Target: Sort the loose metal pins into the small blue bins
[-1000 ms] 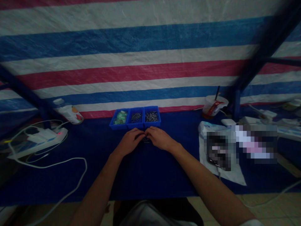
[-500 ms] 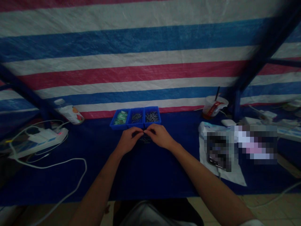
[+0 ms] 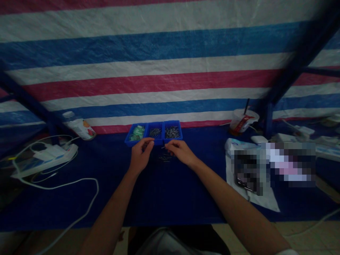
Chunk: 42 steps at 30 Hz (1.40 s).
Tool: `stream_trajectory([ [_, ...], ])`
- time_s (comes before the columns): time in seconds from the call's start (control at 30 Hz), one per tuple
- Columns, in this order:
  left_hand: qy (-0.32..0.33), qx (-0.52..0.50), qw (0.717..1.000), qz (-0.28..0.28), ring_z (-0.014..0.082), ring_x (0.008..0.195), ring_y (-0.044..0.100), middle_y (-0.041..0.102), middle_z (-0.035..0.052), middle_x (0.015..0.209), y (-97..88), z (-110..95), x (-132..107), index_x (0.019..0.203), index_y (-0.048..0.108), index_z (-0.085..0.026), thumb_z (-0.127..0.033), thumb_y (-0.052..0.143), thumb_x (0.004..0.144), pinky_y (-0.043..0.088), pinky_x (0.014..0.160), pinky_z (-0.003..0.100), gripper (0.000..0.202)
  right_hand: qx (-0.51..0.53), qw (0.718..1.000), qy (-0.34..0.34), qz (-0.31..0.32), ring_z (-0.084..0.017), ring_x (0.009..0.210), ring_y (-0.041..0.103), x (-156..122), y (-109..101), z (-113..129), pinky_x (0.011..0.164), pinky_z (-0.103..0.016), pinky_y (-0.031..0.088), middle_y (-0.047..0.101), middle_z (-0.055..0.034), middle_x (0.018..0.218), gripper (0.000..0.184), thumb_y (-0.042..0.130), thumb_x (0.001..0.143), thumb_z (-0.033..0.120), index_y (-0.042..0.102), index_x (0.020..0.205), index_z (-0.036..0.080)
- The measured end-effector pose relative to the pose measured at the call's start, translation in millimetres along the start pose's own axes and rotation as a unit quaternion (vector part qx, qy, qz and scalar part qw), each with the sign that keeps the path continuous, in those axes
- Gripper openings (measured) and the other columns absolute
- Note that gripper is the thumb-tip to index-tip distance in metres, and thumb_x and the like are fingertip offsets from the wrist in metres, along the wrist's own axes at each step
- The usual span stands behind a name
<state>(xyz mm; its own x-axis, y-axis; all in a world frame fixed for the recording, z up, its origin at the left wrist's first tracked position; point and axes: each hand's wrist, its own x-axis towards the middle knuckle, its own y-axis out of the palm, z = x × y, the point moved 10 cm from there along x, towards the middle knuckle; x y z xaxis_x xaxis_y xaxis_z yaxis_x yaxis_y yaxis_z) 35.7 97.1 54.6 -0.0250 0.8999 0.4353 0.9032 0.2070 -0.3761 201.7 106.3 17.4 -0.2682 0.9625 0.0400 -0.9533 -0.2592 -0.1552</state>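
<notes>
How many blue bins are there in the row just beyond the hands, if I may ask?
3, side by side: the left blue bin holds green items, while the middle blue bin and the right blue bin hold small metal fasteners. None seems hidden.

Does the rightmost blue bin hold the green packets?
No, the rightmost blue bin holds small metal fasteners, while the green packets sit in the leftmost bin.
</notes>
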Motion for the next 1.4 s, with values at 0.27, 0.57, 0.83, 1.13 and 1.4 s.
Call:
stream_trajectory([
  [0.27, 0.0, 0.013, 0.999, -0.03, 0.0173, 0.075, 0.063, 0.07, 0.0039, 0.083, -6.0, 5, 2, 0.091, 0.07, -0.016, -0.041, 0.058, 0.087, 0.049, 0.069, 0.028, 0.028, 0.017, 0.996, 0.087, 0.011, -0.009, 0.051, 0.043, -2, 7, -19, 0.054, -0.023, 0.033, 0.049, 0.0048, 0.055, 0.031, 0.058, 0.088, 0.031, 0.053, 0.06, 0.017],
  [0.57, -0.014, 0.017, 0.998, -0.062, 0.0175, 0.077, 0.064, 0.07, 0.0025, 0.08, -14.6, 6, 2, 0.087, 0.07, -0.017, -0.04, 0.058, 0.086, 0.049, 0.068, 0.027, 0.026, 0.051, 0.997, 0.054, -0.01, -0.008, 0.052, 0.053, 5, 12, -16, 0.052, -0.023, 0.041, 0.066, -0.0016, 0.08, 0.025, 0.055, 0.091, 0.038, 0.063, 0.102, 0.017],
  [0.83, -0.01, 0.078, 0.997, 0.019, 0.0178, 0.077, 0.064, 0.071, 0.0028, 0.084, 1.5, 16, 5, 0.091, 0.069, -0.018, -0.035, 0.056, 0.087, 0.049, 0.074, 0.03, 0.022, -0.411, 0.908, -0.082, -0.016, -0.022, 0.091, 0.063, -11, 8, 12, 0.08, -0.035, 0.047, 0.068, -0.0089, 0.103, 0.019, 0.055, 0.092, 0.027, 0.07, 0.101, 0.019],
  [1.13, 0.032, 0.268, 0.932, 0.243, 0.029, 0.103, 0.058, 0.069, 0.0055, 0.106, 50.3, 20, -16, 0.096, 0.071, -0.024, -0.031, 0.064, 0.082, 0.041, 0.093, 0.048, 0.017, -0.518, 0.851, -0.085, 0.013, -0.023, 0.093, 0.062, -9, 11, -6, 0.077, -0.033, 0.047, 0.064, -0.0104, 0.103, 0.021, 0.048, 0.093, 0.018, 0.068, 0.097, 0.019],
  [1.4, 0.043, 0.26, 0.935, 0.237, 0.0249, 0.101, 0.06, 0.07, 0.0044, 0.104, 53.2, 19, -13, 0.099, 0.071, -0.023, -0.036, 0.055, 0.092, 0.042, 0.093, 0.042, 0.022, -0.522, 0.847, -0.102, 0.016, -0.022, 0.096, 0.061, -11, 15, -1, 0.079, -0.031, 0.047, 0.063, -0.0095, 0.106, 0.021, 0.046, 0.095, 0.02, 0.066, 0.1, 0.017],
])
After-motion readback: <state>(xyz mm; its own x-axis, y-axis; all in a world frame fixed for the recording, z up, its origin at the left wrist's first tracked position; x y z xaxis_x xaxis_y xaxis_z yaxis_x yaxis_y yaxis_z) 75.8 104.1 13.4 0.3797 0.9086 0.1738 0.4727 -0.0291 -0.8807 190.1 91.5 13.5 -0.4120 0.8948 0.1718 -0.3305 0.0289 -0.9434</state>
